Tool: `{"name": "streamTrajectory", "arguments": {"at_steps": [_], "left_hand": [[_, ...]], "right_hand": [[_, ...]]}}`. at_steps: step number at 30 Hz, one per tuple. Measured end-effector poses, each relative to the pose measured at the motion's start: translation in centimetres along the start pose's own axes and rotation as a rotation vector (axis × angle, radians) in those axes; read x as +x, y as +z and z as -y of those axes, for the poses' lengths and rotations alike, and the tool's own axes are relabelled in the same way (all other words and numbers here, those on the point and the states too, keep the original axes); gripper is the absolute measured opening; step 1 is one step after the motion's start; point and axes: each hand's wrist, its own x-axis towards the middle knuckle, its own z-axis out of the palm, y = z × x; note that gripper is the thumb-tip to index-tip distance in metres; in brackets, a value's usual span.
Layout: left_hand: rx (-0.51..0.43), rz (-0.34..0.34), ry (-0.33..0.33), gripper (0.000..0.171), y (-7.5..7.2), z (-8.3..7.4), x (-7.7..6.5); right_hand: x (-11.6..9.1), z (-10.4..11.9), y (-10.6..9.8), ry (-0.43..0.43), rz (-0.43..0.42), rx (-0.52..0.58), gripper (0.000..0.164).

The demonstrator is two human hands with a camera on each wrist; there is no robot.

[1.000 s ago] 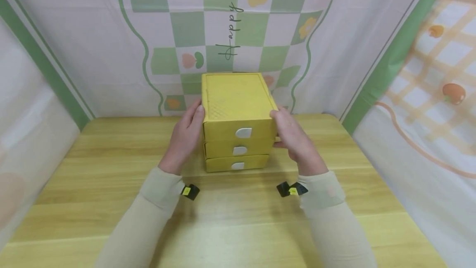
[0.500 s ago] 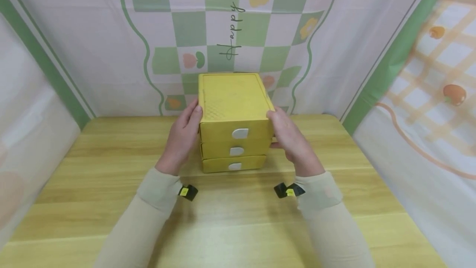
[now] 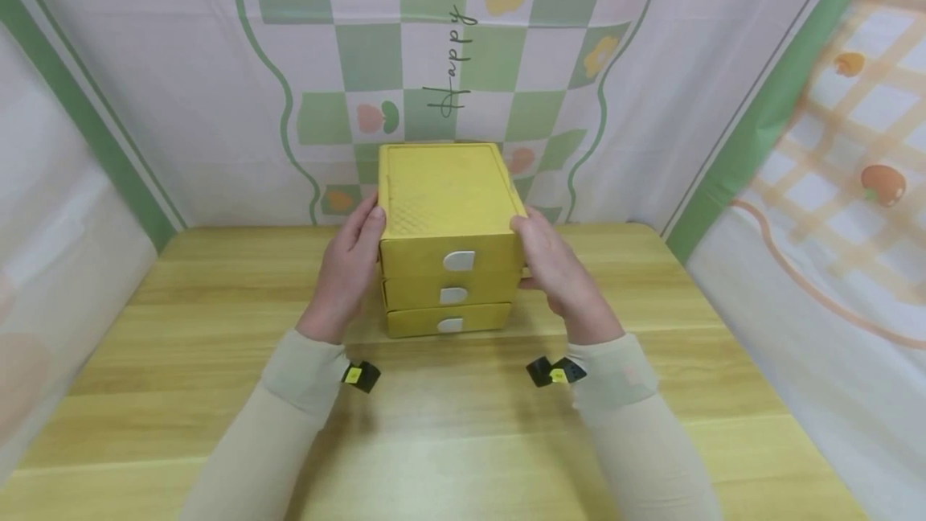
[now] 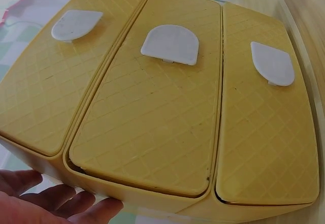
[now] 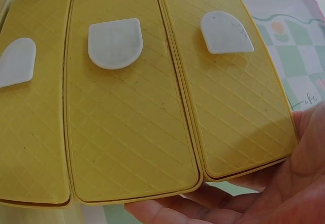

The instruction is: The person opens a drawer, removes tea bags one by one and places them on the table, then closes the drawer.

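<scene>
A light wood-grain desk (image 3: 217,392) carries a yellow 3-drawer box (image 3: 448,215) (white tab handles on front), standing approx. mid-desk near back edge.

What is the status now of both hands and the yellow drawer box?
Left hand and right hand press flat on the sides of the yellow drawer box. Box upright on the table, three drawers shut. Nothing in the way.

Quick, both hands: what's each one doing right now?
Left hand: open, fingers pressed flat against the yellow plastic three-drawer box.
Right hand: open, pressed against its other side.
</scene>
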Motion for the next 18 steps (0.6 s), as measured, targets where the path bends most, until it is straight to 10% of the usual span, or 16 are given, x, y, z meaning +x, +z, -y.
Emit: {"name": "streamTrajectory", "arguments": {"at_steps": [18], "left_hand": [[0.016,-0.038,-0.002,0.062,-0.78,0.1,-0.31]], "right_hand": [[0.12,0.17,1.0,-0.025,0.001,0.003,0.063]]}}
